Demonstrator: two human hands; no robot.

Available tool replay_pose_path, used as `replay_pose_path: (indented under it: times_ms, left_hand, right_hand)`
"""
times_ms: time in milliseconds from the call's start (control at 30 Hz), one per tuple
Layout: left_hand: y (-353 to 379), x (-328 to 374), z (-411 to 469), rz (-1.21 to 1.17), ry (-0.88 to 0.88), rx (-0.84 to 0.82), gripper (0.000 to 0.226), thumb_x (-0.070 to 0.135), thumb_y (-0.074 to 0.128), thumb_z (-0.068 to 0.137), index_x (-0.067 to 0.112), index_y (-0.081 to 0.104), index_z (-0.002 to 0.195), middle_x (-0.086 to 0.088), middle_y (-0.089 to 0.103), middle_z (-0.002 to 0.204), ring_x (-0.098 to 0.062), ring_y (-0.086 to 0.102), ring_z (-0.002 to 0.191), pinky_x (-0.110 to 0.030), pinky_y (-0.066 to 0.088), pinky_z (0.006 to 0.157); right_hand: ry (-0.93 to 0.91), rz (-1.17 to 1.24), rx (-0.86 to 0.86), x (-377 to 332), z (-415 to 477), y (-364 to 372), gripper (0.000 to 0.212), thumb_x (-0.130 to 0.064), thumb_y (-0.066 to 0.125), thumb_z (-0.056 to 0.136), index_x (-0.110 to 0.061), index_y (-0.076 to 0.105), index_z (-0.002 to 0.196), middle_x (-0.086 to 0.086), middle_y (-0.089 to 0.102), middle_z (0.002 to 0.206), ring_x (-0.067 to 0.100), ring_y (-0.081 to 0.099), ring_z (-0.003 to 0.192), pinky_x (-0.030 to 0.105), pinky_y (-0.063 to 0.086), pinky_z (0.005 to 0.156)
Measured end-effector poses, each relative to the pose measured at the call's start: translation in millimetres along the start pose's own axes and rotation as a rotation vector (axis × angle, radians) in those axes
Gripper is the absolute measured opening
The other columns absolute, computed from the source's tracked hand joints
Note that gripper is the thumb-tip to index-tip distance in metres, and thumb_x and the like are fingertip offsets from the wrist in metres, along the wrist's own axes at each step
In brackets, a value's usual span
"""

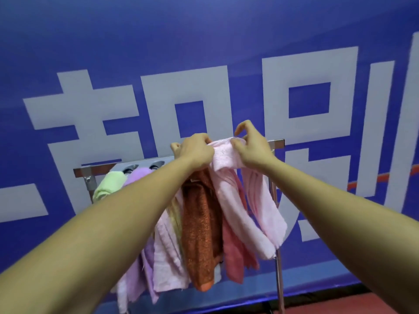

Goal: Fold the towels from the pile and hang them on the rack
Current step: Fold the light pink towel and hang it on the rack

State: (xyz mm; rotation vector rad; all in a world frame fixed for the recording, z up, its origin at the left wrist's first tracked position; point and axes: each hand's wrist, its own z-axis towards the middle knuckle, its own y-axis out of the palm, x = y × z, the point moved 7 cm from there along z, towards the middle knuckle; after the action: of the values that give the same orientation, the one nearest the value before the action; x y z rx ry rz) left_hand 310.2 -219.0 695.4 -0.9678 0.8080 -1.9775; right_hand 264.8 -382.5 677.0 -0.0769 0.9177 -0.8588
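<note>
The pale pink towel [226, 162] hangs over the rack [278, 143], between both hands. The left hand [195, 152] grips its top fold; the right hand [252, 150] seems to pinch it, fingers curled.

Background: blue wall banner [158, 30], printed with large white characters [272, 87]. An orange-red stripe [374, 180] is noted on it at the right. Red floor [328, 308] is recorded at lower right.

Both hands [196, 150] [251, 148] on pink towel [226, 162] atop rack [278, 143]
</note>
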Motion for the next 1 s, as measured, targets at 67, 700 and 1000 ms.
replay_pose_path:
  times_ms: [67,700,1000]
  left_hand:
    - [14.2,-7.5,4.0,0.071,-0.01,-0.065,0.024,0.016,0.047,0.086,0.03,0.063,0.098,0.001,0.07,0.11,-0.027,0.058,0.112,-0.039,0.023,0.086]
    - [64.9,-2.0,-28.9,0.827,0.447,-0.091,0.034,0.029,0.049,0.096,0.026,0.064,0.126,0.001,0.052,0.141,-0.032,0.031,0.142,-0.061,-0.001,0.119]
    - [30.3,10.8,-32.1,0.156,0.191,0.101,0.036,0.039,0.04,0.104,0.032,0.058,0.134,-0.003,0.072,0.119,-0.029,0.058,0.118,-0.04,0.029,0.101]
  right_hand:
    - [0.019,-0.134,-0.027,7.0,4.0,14.8,0.009,-0.028,0.052,0.093,-0.027,0.052,0.102,0.009,0.065,0.086,0.032,0.058,0.089,0.041,0.046,0.072]
    - [-0.141,-0.591,-0.114,20.4,-22.5,31.0,0.038,-0.042,0.039,0.098,-0.032,0.072,0.115,-0.005,0.07,0.109,0.03,0.044,0.124,0.05,0.022,0.116]
    - [-0.024,-0.614,-0.172,30.3,-36.8,44.8,0.047,-0.045,0.025,0.103,-0.028,0.068,0.104,0.002,0.071,0.106,0.03,0.037,0.138,0.055,0.002,0.123]
